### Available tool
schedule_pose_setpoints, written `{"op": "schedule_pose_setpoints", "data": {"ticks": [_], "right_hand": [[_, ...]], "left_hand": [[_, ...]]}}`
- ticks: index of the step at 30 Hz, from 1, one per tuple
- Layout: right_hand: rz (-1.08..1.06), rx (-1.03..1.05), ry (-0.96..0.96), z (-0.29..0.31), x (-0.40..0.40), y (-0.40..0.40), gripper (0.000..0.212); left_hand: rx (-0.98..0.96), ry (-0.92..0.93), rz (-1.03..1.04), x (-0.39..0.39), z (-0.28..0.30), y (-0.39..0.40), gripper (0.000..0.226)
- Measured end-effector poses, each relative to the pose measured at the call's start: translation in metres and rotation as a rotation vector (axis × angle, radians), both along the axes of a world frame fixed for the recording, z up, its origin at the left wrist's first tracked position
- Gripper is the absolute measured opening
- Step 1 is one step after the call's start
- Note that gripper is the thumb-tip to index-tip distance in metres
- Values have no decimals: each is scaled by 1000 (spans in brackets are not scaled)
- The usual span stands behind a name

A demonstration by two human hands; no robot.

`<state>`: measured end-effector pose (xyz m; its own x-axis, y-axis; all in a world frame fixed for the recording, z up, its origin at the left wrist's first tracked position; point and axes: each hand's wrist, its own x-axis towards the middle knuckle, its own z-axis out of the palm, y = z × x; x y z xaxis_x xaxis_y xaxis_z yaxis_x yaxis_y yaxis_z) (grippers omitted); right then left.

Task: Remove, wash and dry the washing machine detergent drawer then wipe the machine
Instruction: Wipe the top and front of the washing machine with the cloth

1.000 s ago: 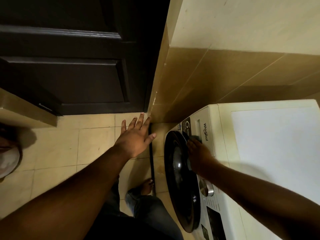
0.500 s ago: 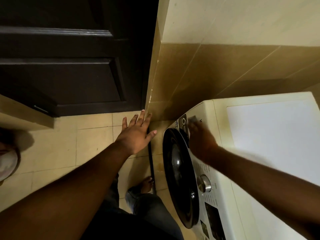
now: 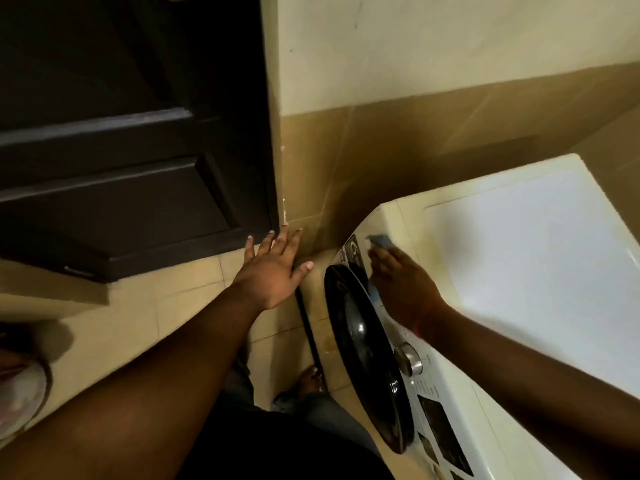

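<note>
The white front-loading washing machine (image 3: 519, 258) stands at the right, with its round black door (image 3: 356, 337) facing left. My right hand (image 3: 403, 285) holds a small blue-grey cloth (image 3: 381, 241) against the upper left corner of the front panel. That hand covers the detergent drawer front; only a dark sticker (image 3: 353, 251) shows beside it. My left hand (image 3: 273, 268) hovers with its fingers spread over the floor, near the wall corner and left of the machine, and holds nothing.
A silver dial (image 3: 409, 363) and the control panel (image 3: 440, 431) lie below my right wrist. A dark panelled door (image 3: 121, 174) fills the upper left. A black hose (image 3: 310, 330) runs across the tiled floor by my bare foot (image 3: 310, 379). Tan wall tiles (image 3: 433, 133) back the machine.
My right hand has slid with the cloth from beside the door rim up the drawer front to the panel's top corner. My left hand has stayed spread in the same place.
</note>
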<state>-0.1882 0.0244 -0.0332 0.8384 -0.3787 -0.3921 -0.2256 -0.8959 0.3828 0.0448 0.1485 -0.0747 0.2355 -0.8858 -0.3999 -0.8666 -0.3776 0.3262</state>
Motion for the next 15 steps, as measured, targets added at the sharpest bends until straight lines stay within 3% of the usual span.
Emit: {"op": "schedule_pose_setpoints", "data": {"ticks": [5, 9, 15], "right_hand": [[-225, 105, -195, -13, -27, 2, 57], [-496, 215, -381, -9, -85, 42, 78], [-926, 110, -540, -21, 6, 44, 91]], "left_hand": [[-79, 10, -161, -2, 28, -46, 72], [-61, -30, -274, 5, 34, -87, 74], [-156, 44, -573, -7, 56, -127, 74]]}}
